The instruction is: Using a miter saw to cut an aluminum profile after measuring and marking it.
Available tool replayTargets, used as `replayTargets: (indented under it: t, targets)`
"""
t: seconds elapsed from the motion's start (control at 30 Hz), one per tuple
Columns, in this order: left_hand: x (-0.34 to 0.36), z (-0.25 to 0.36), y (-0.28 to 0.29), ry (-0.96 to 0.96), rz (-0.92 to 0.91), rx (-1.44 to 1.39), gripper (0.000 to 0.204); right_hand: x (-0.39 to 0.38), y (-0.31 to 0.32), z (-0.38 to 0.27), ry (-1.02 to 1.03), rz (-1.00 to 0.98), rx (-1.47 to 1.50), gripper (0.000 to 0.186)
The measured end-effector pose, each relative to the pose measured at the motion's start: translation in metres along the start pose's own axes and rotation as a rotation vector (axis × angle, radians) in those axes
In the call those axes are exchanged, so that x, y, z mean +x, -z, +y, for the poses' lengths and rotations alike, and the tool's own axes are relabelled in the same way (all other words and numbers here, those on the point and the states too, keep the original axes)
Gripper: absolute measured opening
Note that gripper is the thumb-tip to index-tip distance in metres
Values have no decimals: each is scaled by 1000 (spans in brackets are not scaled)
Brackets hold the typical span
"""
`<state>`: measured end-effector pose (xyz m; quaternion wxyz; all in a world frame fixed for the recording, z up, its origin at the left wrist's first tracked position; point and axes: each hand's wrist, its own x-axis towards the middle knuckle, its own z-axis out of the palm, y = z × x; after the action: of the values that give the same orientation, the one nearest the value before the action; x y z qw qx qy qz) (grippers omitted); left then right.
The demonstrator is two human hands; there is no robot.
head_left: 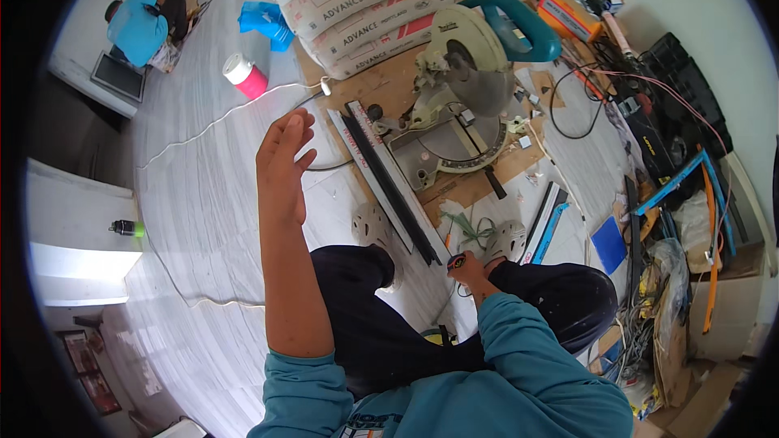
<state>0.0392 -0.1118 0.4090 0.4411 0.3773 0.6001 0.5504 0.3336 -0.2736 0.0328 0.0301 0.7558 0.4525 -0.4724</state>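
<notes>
several long dark strips [393, 191] are laid beside the miter saw [462, 73]; judged light and rather bendy, they are best gripped mid-length. the left hand [286, 150] is raised, unclenched and empty; a small dark object [457, 262] is grasped by the right hand [470, 270].

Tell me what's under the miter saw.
A brown sheet shows around the miter saw, which appears to rest on it. Whatever lies directly beneath the saw is covered and cannot be seen.
</notes>
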Motion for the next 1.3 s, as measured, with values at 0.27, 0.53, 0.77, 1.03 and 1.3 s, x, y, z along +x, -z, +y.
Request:
replayTargets:
  t: [0.27,0.53,0.77,1.03,1.3]
  targets:
    - [-4,-1,-11,-73,-113,67,40,1,-6,3,-163,-166,82,86]
    - [-21,8,-29,-133,-221,54,36,18,-30,22,-10,-163,-76,85]
    - [-33,17,-31,-178,-333,155,40,56,16,2,-67,-93,-133,42]
    - [-28,10,-29,-198,-549,154,44,203,160,-97,241,784,84,39]
    - [-18,8,-38,-154,-625,279,58,258,191,-191,465,803,16,69]
